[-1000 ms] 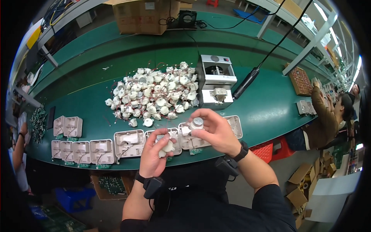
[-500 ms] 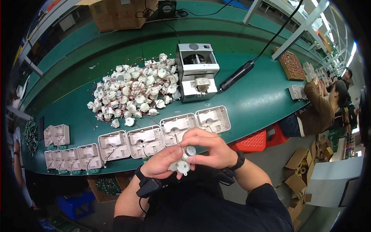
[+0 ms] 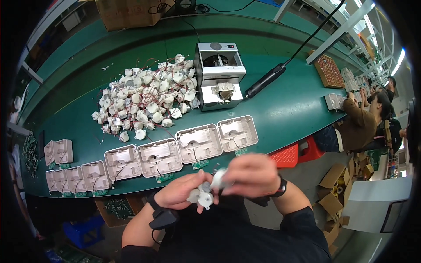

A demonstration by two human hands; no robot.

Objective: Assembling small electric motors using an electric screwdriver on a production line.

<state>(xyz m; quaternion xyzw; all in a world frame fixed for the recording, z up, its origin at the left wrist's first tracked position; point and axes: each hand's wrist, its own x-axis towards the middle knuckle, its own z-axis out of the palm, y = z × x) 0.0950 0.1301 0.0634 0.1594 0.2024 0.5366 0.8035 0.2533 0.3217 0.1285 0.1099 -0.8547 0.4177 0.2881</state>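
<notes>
My left hand (image 3: 180,191) is closed around a small cluster of white plastic motor units (image 3: 205,199), round with small ears. My right hand (image 3: 255,174), smeared by motion, grips another white motor unit (image 3: 218,178) just above that cluster. Both hands are in front of the bench's near edge. Beyond them stands a row of off-white open housings (image 3: 199,142), several with a green circuit board (image 3: 200,164) hanging on a wire at the near side. A large heap of similar white motor units with red wires (image 3: 147,94) lies farther back.
Right of the heap stands a grey screw feeder (image 3: 221,76). A black electric screwdriver (image 3: 265,81) on a cable lies beside it. Red stools (image 3: 286,156) are right of the bench; a co-worker (image 3: 364,118) sits farther along. A cardboard box (image 3: 129,15) is at the back.
My right hand has moved a little to the right and turned, lifting a motor unit slightly apart from those in my left hand. The whole view has shifted slightly.
</notes>
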